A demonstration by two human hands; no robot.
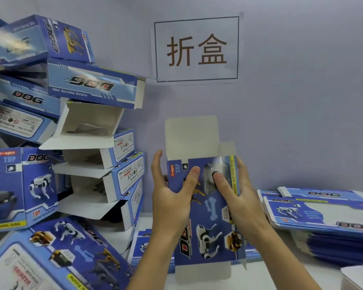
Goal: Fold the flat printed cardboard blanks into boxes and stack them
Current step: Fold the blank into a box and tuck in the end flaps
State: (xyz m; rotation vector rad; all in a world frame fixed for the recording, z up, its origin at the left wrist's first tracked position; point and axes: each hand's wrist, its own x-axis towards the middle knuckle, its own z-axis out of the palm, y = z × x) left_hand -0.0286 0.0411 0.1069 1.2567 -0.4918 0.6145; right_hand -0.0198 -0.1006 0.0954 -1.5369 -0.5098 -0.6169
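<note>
I hold a blue printed cardboard blank (208,216) upright in front of me, its white top flap standing up and a white bottom flap hanging down. My left hand (170,195) grips its left edge, thumb across the printed face. My right hand (237,195) grips the right edge, thumb pressed on the face near a white robot dog picture. A leaning pile of folded boxes (88,126) fills the left side, several with open flaps. A stack of flat blanks (323,218) lies on the right.
A paper sign (197,49) with two characters hangs on the grey wall behind. A big printed box (57,254) lies at lower left. More flat blanks (147,243) lie on the white table (281,275) under my hands. White sheets (360,277) show at the lower right corner.
</note>
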